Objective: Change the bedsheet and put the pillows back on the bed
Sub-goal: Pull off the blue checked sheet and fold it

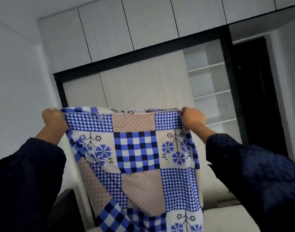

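Sheet: a blue-and-white checked cotton bedsheet (135,148) with beige dotted squares and blue flower panels hangs in the air from its top edge. It falls in front of the person and runs out of view low down, above the near edge of the pale mattress (227,216). Whether it touches the mattress cannot be told.
Left hand: the left hand (53,119) is fisted round the sheet's upper left corner.
Right hand: the right hand (192,118) is clenched on the upper right corner, with fabric bunched under the fingers.
Step in hand: probably opening the sheet out before spreading it on the bed.
Doing it well: both fists should stay tight and level. The arms should draw wider until the top edge is taut, because the lower left part looks folded over. A lift and a flick would then float the cloth toward the bed's far edge.
Risk: a slack or uneven hold would likely land the sheet skewed across the mattress corners.
Pillows: none in view.
Behind: a pale panelled wardrobe (143,84) with open shelves (212,91).
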